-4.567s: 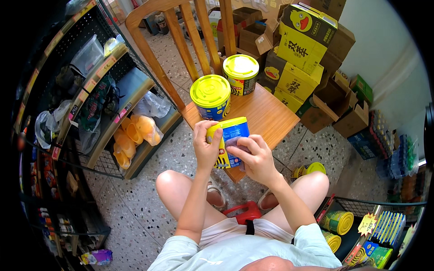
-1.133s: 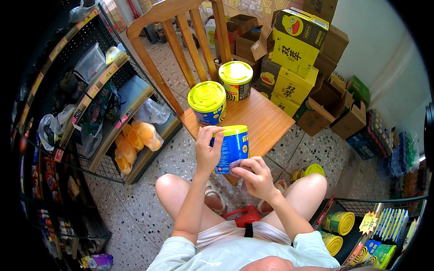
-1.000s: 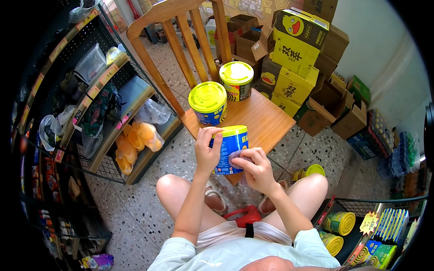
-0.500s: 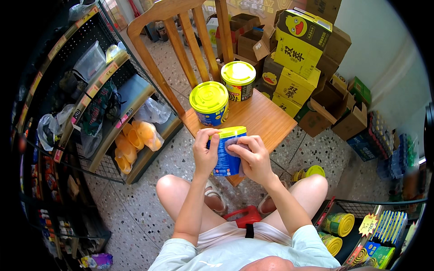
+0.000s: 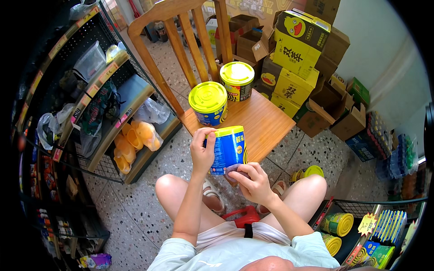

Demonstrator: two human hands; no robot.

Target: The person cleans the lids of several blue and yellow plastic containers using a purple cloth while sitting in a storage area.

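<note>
Above the front edge of a wooden chair seat [image 5: 264, 131], my left hand [image 5: 202, 151] grips a blue tub [image 5: 229, 150] with a yellow-green lid by its left side. The tub is tilted, so its printed side faces me. A greyish-purple cloth [image 5: 236, 171] is pinched in my right hand [image 5: 254, 180], whose fingers press it on the tub's lower edge. Farther back on the seat stand a blue tub with a yellow lid [image 5: 208, 103] and a darker tub with a yellow lid [image 5: 237, 80], both upright and close together.
Shelves [image 5: 131, 108] with orange slippers [image 5: 126, 151] line the left. Yellow cartons [image 5: 294, 54] and open cardboard boxes [image 5: 327, 108] are stacked behind the chair at right. Another yellow-lidded tub [image 5: 312, 171] is on the floor beyond my right knee. A rack [image 5: 337, 226] stands at lower right.
My right hand has slid the cloth down from the tub's upper side to its lower edge, uncovering more of the label. My left hand keeps its hold, almost in place.
</note>
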